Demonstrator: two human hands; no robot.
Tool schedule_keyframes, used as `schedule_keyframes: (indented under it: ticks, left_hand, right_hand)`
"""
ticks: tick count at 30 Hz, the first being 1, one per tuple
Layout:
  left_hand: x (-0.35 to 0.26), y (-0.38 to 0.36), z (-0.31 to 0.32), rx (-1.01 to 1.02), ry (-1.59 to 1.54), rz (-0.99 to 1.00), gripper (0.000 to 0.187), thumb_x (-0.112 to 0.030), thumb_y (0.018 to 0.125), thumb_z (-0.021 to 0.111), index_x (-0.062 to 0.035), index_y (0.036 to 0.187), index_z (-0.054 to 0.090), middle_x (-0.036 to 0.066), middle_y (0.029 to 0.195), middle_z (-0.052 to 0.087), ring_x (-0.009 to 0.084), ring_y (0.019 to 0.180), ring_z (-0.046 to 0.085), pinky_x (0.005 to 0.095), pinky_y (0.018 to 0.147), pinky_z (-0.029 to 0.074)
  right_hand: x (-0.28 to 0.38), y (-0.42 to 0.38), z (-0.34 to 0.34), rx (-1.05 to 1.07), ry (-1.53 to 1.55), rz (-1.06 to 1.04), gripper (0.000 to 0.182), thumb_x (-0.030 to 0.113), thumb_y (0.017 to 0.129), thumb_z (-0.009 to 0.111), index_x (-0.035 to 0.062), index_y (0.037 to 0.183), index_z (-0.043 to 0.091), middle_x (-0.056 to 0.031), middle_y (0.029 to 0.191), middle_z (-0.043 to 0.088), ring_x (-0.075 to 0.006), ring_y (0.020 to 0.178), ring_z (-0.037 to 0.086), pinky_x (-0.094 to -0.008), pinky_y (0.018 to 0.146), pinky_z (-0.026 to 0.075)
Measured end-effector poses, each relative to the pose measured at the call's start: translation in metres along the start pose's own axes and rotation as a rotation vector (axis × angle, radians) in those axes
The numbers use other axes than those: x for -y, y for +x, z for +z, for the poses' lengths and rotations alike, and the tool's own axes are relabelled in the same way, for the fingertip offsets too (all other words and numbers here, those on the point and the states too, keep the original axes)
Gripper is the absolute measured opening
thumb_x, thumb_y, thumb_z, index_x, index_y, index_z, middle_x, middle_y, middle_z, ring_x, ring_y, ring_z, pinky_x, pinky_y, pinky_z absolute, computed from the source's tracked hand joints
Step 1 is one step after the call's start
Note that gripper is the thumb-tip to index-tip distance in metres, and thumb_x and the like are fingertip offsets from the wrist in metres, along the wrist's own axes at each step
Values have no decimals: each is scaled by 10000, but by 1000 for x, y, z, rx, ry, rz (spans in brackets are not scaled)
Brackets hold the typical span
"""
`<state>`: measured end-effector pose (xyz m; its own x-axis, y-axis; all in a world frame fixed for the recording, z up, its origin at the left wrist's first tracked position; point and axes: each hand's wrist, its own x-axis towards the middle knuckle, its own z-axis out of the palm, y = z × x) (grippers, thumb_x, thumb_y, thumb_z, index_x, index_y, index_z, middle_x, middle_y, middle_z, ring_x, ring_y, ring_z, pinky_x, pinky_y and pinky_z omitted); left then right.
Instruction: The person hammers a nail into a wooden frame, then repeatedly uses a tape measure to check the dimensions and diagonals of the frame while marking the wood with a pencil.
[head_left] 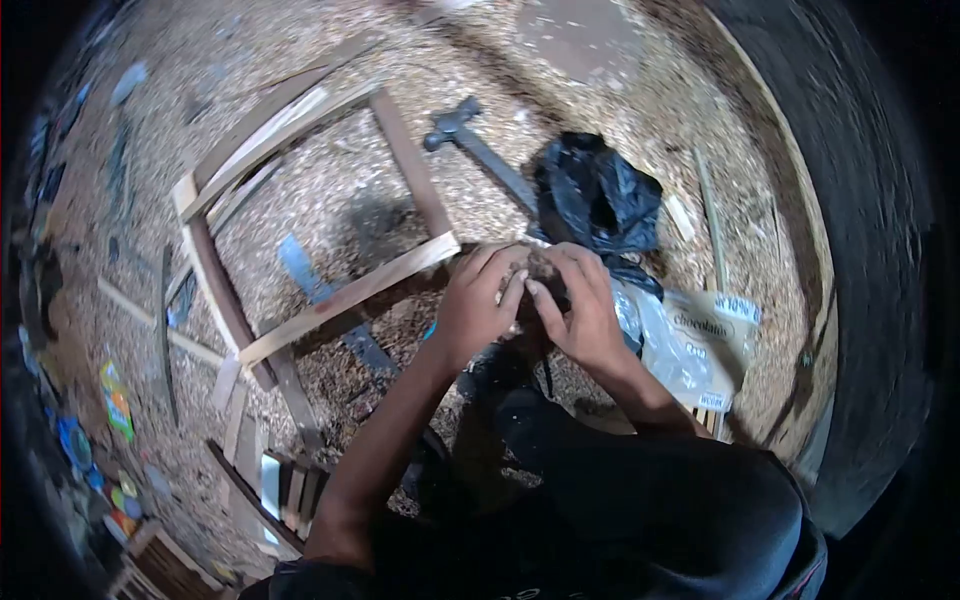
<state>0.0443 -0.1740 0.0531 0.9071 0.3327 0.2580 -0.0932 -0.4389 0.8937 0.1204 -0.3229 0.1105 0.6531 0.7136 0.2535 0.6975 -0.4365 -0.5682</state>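
My left hand [482,302] and my right hand [582,308] come together in front of my legs, fingers curled inward and fingertips almost meeting. Between them is something dark brown and roundish, mostly covered by the fingers, and I cannot make out what it is. Just left of my left hand is the near corner of a wooden frame [350,297] made of light and dark strips. A black plastic bag [600,190] lies beyond my right hand. Past the frame, a hammer [485,150] rests on the shavings with its head pointing away from me.
Wood shavings [330,210] cover the ground. To the right are a clear plastic bag [665,350] and a printed carton [735,335]. Loose wooden strips [165,330] and coloured wrappers [117,400] are scattered at left. A dark curved wall or edge [850,200] bounds the right side.
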Motion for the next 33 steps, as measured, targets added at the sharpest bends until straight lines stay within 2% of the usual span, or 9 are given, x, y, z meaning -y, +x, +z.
schedule_keyframes:
  ticks: [4,6,10,11,14,15,20,27,33]
  left_hand:
    - [-30,46,29,93,-2,282,319,-116,823,711,-32,1123,642,160,1167,640,345,1131,589,433,979,455]
    - [-37,59,47,230,-27,420,329,-170,805,737,-49,1101,658,144,1168,641,330,1168,571,424,1000,436]
    - [-26,43,77,687,118,430,342,-240,817,730,-53,1097,664,126,1137,637,308,1252,505,488,1073,345]
    - [-23,35,80,763,195,441,352,-259,821,727,-54,1100,664,124,1147,630,304,1275,486,508,1089,321]
    - [-26,16,74,695,232,384,416,-305,825,722,-59,1154,654,126,1237,589,304,1344,414,569,1127,240]
    - [-28,13,70,741,321,356,539,-325,811,734,-58,1259,598,124,1371,508,311,1413,327,598,1154,190]
    - [-32,6,66,782,507,326,789,-389,774,760,-9,1391,449,112,1475,419,297,1462,245,638,1143,170]
    - [-26,9,65,790,472,248,876,-366,713,814,-68,1433,413,90,1520,379,283,1473,233,593,1179,158]
    - [-14,1,64,695,304,230,751,-366,755,792,-77,1377,488,92,1500,419,292,1452,283,568,1165,188]
  right_hand:
    - [-18,-21,-39,-164,-14,121,250,-8,839,631,-38,1084,589,-241,1032,597,-430,937,594,-443,818,493]
    - [-34,-46,-53,-68,-9,311,265,-38,819,615,-29,1083,588,-251,1006,606,-451,913,598,-465,784,495]
    - [-48,-83,-62,204,-8,522,242,-41,786,651,-34,1026,618,-241,980,626,-455,906,609,-474,801,499]
    - [-48,-91,-58,132,19,455,249,-15,764,704,-41,1000,630,-240,1008,627,-457,935,612,-466,827,510]
    - [-43,-103,-52,90,-74,431,511,63,724,793,-20,1187,592,-252,1274,538,-441,1159,542,-455,981,467]
    - [-40,-103,-51,104,-119,416,567,79,711,807,-19,1218,574,-255,1314,505,-437,1204,507,-464,1013,437]
    - [-37,-97,-51,197,-272,373,774,144,647,863,-24,1313,506,-273,1448,382,-424,1352,374,-505,1118,308]
    - [-43,-85,-34,45,-255,333,201,117,826,697,26,1006,698,-155,1065,604,-322,1010,548,-437,859,413]
    - [-68,-89,-29,41,-145,302,120,58,800,708,22,914,705,-136,925,665,-328,908,613,-428,805,451]
